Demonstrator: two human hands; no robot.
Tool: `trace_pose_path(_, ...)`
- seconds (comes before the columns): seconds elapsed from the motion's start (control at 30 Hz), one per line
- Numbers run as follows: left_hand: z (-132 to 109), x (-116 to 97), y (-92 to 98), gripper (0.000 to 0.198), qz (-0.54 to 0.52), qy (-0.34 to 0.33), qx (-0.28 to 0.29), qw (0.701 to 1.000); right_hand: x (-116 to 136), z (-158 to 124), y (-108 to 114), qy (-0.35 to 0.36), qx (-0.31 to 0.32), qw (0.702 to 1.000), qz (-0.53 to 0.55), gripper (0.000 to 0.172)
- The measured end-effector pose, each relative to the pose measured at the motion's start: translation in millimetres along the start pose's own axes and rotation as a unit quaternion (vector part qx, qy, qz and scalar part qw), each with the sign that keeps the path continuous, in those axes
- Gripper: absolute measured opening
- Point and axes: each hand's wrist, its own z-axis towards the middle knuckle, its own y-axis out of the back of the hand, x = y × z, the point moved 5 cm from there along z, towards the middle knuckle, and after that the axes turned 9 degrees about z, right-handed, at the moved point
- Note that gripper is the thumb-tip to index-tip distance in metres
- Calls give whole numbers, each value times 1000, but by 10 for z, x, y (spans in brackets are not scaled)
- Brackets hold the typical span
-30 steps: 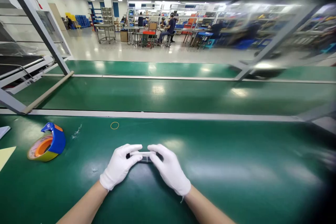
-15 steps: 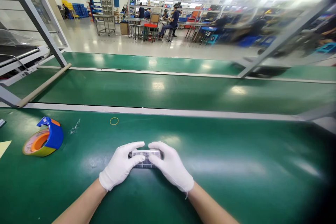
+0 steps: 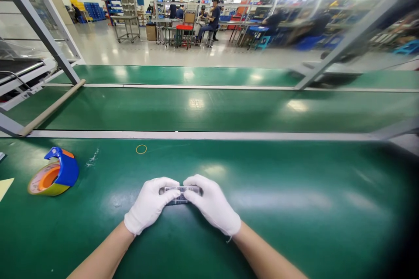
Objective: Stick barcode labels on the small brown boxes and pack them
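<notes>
A small dark rectangular object with pale markings (image 3: 178, 199) is held between both hands, low in the middle of the view. White-gloved, my left hand (image 3: 151, 204) grips its left end, thumb across the near face and fingers behind. My right hand (image 3: 212, 202), also gloved in white, holds the right end in the same way. The fingertips of the two hands nearly meet along the upper edge. Fingers and thumbs cover part of the object, and its markings are too small to read. The green work surface (image 3: 183, 244) lies beneath.
A blue tape dispenser with a tape roll (image 3: 67, 169) stands at left, near yellow paper (image 3: 5, 187). A thin yellow ring (image 3: 141, 149) lies beyond the hands. A pale rail (image 3: 229, 135) crosses behind, with metal posts (image 3: 49, 30) rising at the sides. People sit at far benches.
The object between my hands has tilted, so its near face looks narrower. Both hands stay almost where they were, their fingertips slightly closer to the object. The view has shifted slightly.
</notes>
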Motion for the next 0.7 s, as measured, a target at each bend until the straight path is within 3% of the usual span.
trace_pose_path(0.57,-17,-57,17,19,58,4,23,998,-78,1,4,-64,-5,998,20,9)
trace_pose_path(0.7,-20,-55,1,22,9,11,38,999,-89,-6,2,-54,-10,998,14,9)
